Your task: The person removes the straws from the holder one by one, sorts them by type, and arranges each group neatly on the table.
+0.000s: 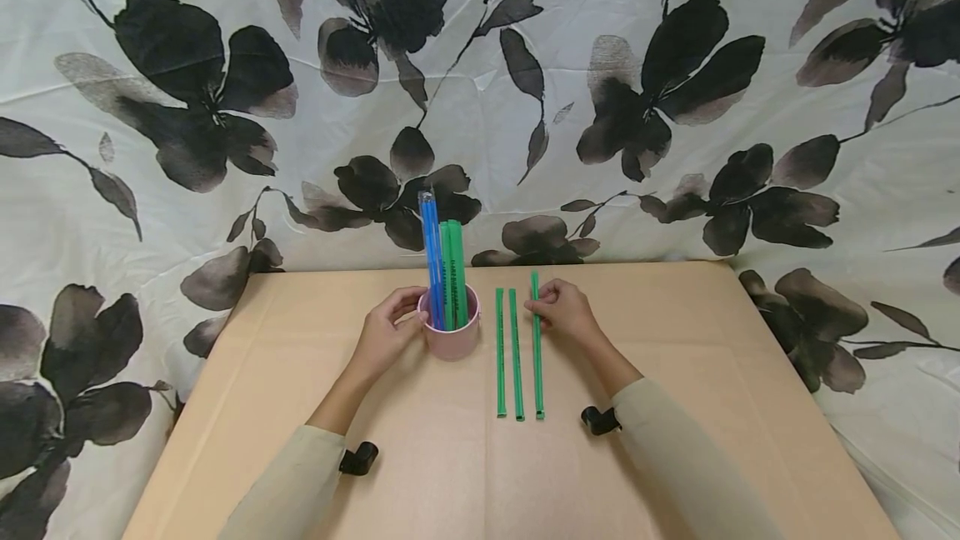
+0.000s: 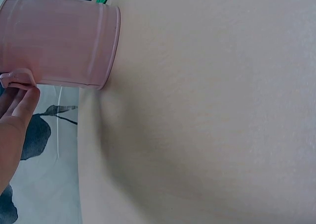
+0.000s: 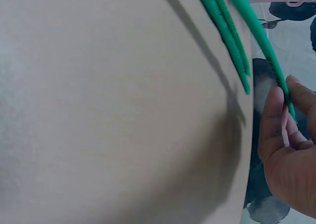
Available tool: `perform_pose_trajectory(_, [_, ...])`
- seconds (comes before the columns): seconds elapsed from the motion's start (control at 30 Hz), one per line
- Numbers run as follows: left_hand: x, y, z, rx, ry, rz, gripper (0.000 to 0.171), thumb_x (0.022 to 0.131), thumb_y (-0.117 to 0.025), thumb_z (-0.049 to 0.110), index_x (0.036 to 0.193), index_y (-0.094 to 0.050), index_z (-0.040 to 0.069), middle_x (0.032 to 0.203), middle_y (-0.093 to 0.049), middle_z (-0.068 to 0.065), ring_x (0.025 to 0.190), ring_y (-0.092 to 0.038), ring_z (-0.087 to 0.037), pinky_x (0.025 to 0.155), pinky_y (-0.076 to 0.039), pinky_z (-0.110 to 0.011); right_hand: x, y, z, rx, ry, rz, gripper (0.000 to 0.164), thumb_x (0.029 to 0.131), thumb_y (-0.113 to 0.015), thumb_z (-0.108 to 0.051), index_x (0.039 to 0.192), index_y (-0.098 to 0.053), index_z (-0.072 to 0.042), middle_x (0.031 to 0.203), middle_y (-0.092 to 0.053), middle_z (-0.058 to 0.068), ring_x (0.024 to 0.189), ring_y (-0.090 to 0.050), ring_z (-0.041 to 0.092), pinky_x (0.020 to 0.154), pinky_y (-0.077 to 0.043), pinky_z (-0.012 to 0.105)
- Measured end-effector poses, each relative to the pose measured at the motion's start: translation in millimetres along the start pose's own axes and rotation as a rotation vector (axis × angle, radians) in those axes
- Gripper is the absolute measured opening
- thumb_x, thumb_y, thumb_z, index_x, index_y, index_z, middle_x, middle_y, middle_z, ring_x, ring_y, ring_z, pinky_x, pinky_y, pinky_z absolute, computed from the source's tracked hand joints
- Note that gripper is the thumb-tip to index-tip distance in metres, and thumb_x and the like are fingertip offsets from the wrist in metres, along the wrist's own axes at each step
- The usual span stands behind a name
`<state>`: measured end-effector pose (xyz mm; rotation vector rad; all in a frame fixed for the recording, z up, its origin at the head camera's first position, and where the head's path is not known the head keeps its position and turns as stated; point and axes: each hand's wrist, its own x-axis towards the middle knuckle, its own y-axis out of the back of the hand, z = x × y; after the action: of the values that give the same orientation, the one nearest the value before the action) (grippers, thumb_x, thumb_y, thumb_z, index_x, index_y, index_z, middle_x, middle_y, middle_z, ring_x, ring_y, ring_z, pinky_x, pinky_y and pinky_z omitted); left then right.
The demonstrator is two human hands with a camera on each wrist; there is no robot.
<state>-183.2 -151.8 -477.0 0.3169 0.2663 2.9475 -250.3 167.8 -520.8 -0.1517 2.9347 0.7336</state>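
White cloth [image 1: 555,161] printed with dark flowers shows past the far and side edges of a tan tabletop [image 1: 420,490]. Both arms reach in from the near side, forearms slanting inward, each wrist carrying a small black device [image 1: 360,458] below its pale sleeve [image 1: 288,482]. At the left, the left hand [image 1: 390,327] has its fingers bent at the handle [image 2: 19,78] of a pink cup [image 1: 453,346], its grip clamped there. That cup stands upright toward the far edge, with blue sticks [image 1: 432,261] and green sticks [image 1: 457,273] rising above its rim. Opposite, the right hand [image 1: 564,309] has thumb and fingertips together on a loose green stick [image 1: 537,365], pinched near its far end, close to the tabletop's far edge. Two more loose sticks [image 1: 516,357] lie roughly parallel between it and the cup, with narrow gaps. Wider stretches of tabletop open between the forearms and out toward both side edges.
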Motion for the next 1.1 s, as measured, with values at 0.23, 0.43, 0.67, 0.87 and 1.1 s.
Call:
perform_pose_trajectory(0.23, [-1.5,-1.4,9.0,0.029,0.007,0.004,0.04,0.091,-0.062,0.0,0.128,-0.052,-0.009,0.131,-0.055,-0.028,0.12,-0.055,-0.042,0.099,-0.053,-0.036,0,-9,8,-0.019,-0.037,0.003,0.032,0.083,-0.076,-0.021,0.099,-0.057,-0.001,0.074,-0.063,0.007,0.051,-0.061,0.014,0.05,-0.054,0.025])
perform_pose_trajectory(0.43, [-0.4,-1.8,5.8,0.015,0.004,0.002,0.04,0.091,-0.062,0.0,0.129,-0.052,-0.009,0.131,-0.055,-0.028,0.12,-0.054,-0.043,0.096,-0.054,-0.025,0,-17,12,-0.066,-0.038,0.018,0.027,0.083,-0.076,-0.018,0.094,-0.057,-0.003,0.072,-0.064,0.008,0.049,-0.061,0.015,0.046,-0.053,0.023])
perform_pose_trajectory(0.67, [-0.8,-1.6,5.2,-0.001,0.007,0.001,0.04,0.091,-0.062,0.002,0.129,-0.052,-0.008,0.132,-0.055,-0.027,0.121,-0.054,-0.041,0.095,-0.053,-0.021,2,-25,13,-0.228,-0.019,0.063,0.027,0.082,-0.076,-0.022,0.092,-0.058,-0.004,0.067,-0.06,0.006,0.049,-0.058,0.013,0.047,-0.049,0.023])
perform_pose_trajectory(0.87, [-0.4,-1.4,5.8,0.008,0.008,-0.004,0.041,0.091,-0.063,0.003,0.129,-0.052,-0.007,0.132,-0.055,-0.026,0.122,-0.054,-0.04,0.099,-0.053,-0.031,0,-27,8,-0.357,-0.001,0.096,0.031,0.082,-0.078,-0.026,0.094,-0.059,-0.004,0.069,-0.06,0.005,0.055,-0.055,0.013,0.05,-0.044,0.023])
perform_pose_trajectory(1.1, [-0.7,-1.1,6.5,0.011,0.011,-0.002,0.041,0.091,-0.062,0.001,0.13,-0.052,-0.006,0.132,-0.055,-0.026,0.122,-0.055,-0.04,0.099,-0.053,-0.033,-6,-26,5,-0.329,0.001,0.061,0.03,0.085,-0.074,-0.021,0.104,-0.06,-0.002,0.07,-0.063,0.004,0.052,-0.057,0.013,0.054,-0.047,0.023])
